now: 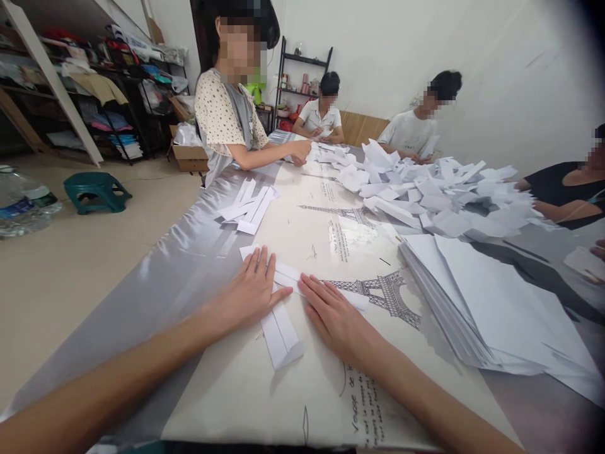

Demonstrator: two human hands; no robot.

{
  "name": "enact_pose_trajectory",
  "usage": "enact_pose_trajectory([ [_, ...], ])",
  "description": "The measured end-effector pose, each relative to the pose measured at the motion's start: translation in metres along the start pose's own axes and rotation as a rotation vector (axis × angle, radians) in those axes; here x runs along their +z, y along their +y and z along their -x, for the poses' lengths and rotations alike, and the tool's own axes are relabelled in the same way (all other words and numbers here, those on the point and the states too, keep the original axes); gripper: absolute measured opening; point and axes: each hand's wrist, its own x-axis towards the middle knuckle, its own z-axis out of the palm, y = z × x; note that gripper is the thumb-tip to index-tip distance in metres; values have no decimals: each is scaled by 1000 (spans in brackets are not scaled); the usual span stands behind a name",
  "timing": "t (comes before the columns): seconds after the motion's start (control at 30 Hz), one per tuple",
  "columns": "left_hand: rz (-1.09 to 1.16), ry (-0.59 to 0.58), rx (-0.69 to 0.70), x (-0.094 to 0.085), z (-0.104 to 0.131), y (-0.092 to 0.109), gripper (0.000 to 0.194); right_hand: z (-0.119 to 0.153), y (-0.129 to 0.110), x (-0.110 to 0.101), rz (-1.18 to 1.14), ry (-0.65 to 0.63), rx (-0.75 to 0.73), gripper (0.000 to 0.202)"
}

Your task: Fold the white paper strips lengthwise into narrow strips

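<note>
A folded white paper strip [287, 275] lies crosswise on the printed tablecloth, and a second folded piece [280, 334] extends from it towards me. My left hand [255, 287] rests flat on the strip's left part, fingers apart, its thumb near where the pieces meet. On the strip's right part lies my right hand [335, 309], palm down with fingers stretched out. Neither hand grasps anything. Beyond my left hand is a small group of folded papers [250, 205]. To the right sits a stack of white sheets [491, 302].
A large heap of folded papers [425, 189] covers the far right of the table [212, 372]. Several people sit or stand around it; one person's hands [300, 151] are at the far left edge. A green stool [97, 191] stands on the floor at left.
</note>
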Motion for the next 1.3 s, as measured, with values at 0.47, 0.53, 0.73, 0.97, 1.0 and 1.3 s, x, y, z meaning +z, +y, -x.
enact_pose_trajectory([
  [0.47,166,-199,105,-27,0,-13,74,2,1,-10,70,34,24,45],
  [0.53,170,-213,97,-26,0,-13,77,4,3,-10,120,76,15,41],
  [0.73,176,-230,87,-25,-1,-14,79,15,5,-12,240,159,4,36],
  [0.97,182,-202,95,-20,0,-15,78,33,14,-16,276,213,58,35],
  [1.0,179,-199,97,-20,0,-15,78,35,15,-15,278,221,61,34],
  [1.3,162,-252,76,-27,-1,-12,78,37,25,-15,243,187,115,34],
])
